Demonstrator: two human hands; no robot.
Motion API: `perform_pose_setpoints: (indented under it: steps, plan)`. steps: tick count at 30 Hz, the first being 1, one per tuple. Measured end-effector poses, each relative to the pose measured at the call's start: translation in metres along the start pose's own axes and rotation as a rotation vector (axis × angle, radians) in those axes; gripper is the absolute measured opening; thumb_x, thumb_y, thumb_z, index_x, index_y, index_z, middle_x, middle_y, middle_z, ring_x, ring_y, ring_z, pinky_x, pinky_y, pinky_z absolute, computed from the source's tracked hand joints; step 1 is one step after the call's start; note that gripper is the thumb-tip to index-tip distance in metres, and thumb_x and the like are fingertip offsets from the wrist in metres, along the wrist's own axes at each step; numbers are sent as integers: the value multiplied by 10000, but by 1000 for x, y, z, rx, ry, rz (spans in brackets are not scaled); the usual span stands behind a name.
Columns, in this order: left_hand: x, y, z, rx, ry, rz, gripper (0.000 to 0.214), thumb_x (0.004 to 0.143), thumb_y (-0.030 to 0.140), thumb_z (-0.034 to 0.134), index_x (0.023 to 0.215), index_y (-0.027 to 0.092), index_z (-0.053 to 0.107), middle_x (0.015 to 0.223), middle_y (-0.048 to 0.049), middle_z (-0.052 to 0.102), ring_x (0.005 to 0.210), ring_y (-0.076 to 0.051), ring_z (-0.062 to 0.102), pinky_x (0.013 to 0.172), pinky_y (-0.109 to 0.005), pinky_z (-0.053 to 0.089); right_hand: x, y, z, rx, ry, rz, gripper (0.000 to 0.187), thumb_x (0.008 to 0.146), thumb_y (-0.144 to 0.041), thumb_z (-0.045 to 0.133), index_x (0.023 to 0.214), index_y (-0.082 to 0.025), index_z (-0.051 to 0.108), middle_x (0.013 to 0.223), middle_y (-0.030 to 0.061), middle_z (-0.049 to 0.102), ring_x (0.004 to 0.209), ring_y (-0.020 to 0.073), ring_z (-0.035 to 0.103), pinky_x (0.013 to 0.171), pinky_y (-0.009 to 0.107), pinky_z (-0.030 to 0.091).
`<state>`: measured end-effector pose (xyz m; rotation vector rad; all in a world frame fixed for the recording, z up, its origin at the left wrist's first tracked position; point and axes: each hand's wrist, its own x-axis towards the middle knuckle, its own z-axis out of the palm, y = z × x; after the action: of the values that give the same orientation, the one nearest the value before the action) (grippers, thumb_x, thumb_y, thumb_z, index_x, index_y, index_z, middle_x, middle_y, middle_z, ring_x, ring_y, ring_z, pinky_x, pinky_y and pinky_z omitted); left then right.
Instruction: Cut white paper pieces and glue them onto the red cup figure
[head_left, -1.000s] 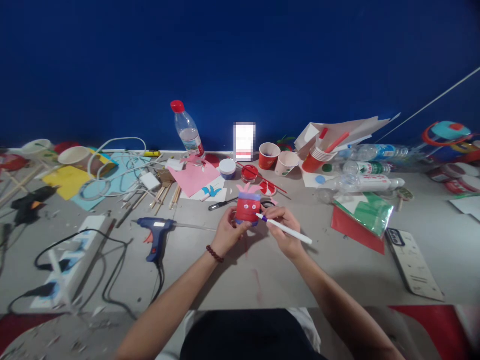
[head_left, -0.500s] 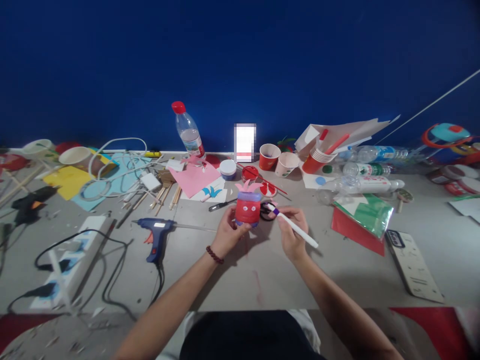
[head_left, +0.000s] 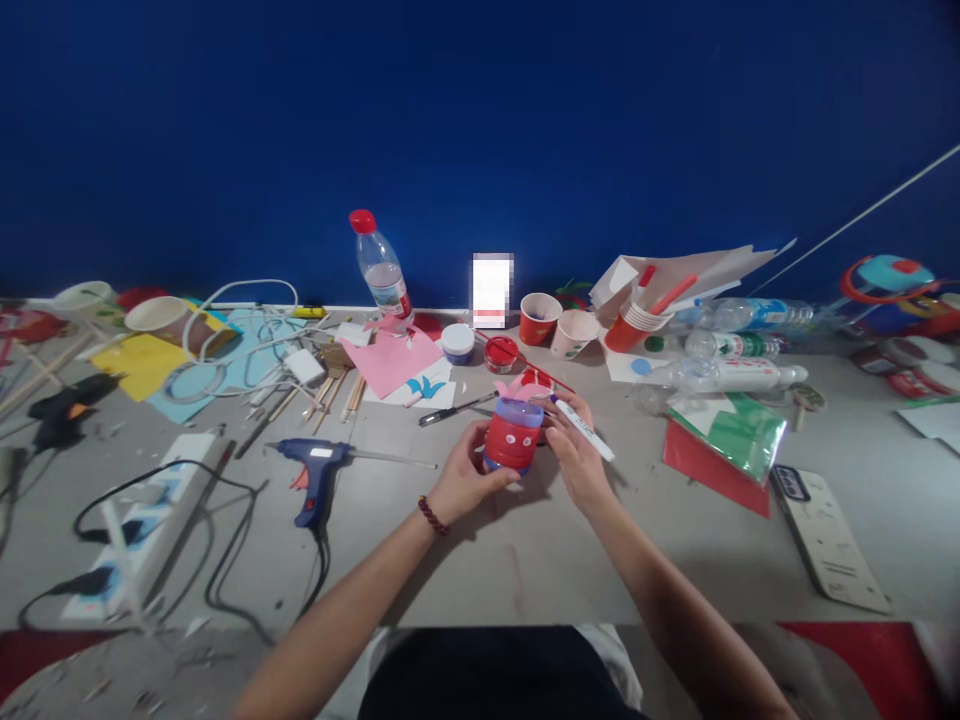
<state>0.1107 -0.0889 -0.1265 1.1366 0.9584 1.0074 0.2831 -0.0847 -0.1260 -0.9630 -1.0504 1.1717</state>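
Observation:
My left hand (head_left: pixel 469 468) is wrapped round a small red jar (head_left: pixel 511 441) with a purple rim and base, two stuck-on eyes and pink paper leaves (head_left: pixel 514 388) at its top. The jar is tilted a little, above the table. Close at its right side is my right hand (head_left: pixel 576 455), closed on a white marker (head_left: pixel 589 430) with a purple end. Whether the right fingertips touch the jar I cannot tell. Behind the hands lie a black pen (head_left: pixel 450 411), a blue paper cutout (head_left: pixel 426 386) and an open pot of red paint (head_left: pixel 500 352).
A blue glue gun (head_left: pixel 319 475) and a power strip (head_left: pixel 146 520) with cords lie to the left. A water bottle (head_left: pixel 382 275) and paper cups (head_left: pixel 540 320) stand at the back. Rightward are plastic bottles (head_left: pixel 739 374), green packaged sheets (head_left: pixel 739 432) and a phone (head_left: pixel 829 540).
The jar has moved slightly right and nearer me, and tipped so more of its top shows. My right hand has come closer to it, with the marker swung back between the fingers.

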Motion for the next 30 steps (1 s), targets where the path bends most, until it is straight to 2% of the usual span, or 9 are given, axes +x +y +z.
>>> perform_pose_setpoints:
  steps: [4,8,13,15,17,19,21,25,30]
  plan:
    - [0,-3,-2,-10,-40,-66,806,552,365,890,1208,192,456,1101,-116,665,1002,-251,661,839,-358,545,2,2,-1,-10,23,73,557,748,-367,748,1175,-283,401,1140,62,624,989,199,669,872,369,571]
    - [-1,-6,-6,60,-70,-66,954,553,335,902,1335,226,367,1177,-138,641,1020,-264,670,884,-404,544,1,1,1,3,6,61,604,712,-308,776,1175,-305,388,1132,40,590,997,196,666,839,358,587]
    - [-2,3,-16,271,-73,-4,1030,529,376,901,1401,254,367,1235,-143,625,822,-216,681,732,-343,558,-4,0,4,-62,-65,-44,650,749,-273,746,1263,-307,349,1175,70,584,1072,227,644,900,419,570]
    - [-2,10,-27,413,-22,55,969,590,432,852,1415,255,376,1252,-136,619,712,-177,651,652,-309,536,-6,0,5,-127,-55,-108,652,754,-259,744,1274,-297,352,1218,92,574,1136,244,611,949,447,544]
    - [1,18,-42,630,105,109,810,740,472,720,1429,240,363,1254,-121,615,680,-157,633,628,-284,506,-7,1,4,-195,-38,-160,645,752,-250,749,1272,-288,368,1285,109,534,1193,261,573,990,470,515]
    - [5,27,-57,877,283,116,653,862,445,580,1435,234,350,1259,-106,607,715,-160,642,635,-271,483,-9,5,3,-250,-43,-163,682,745,-247,760,1297,-284,361,1313,118,504,1207,276,559,992,488,509]
    - [11,34,-70,1130,413,92,536,913,389,511,1407,214,396,1283,-117,589,822,-194,657,647,-274,467,-11,9,3,-294,-59,-137,720,737,-251,769,1326,-278,355,1285,119,503,1182,278,567,984,498,512]
    - [20,40,-82,1475,436,-51,344,940,297,449,1249,204,569,1259,-120,605,944,-254,652,652,-304,448,-15,13,8,-396,-85,-179,671,736,-259,762,1294,-279,389,1228,105,522,1141,259,579,988,488,514]
    - [26,37,-83,1567,417,-125,318,949,285,431,1167,195,644,1176,-116,649,934,-258,656,654,-315,446,-17,14,9,-554,-118,-269,710,738,-229,729,1333,-269,343,1207,109,565,1089,262,614,968,496,511]
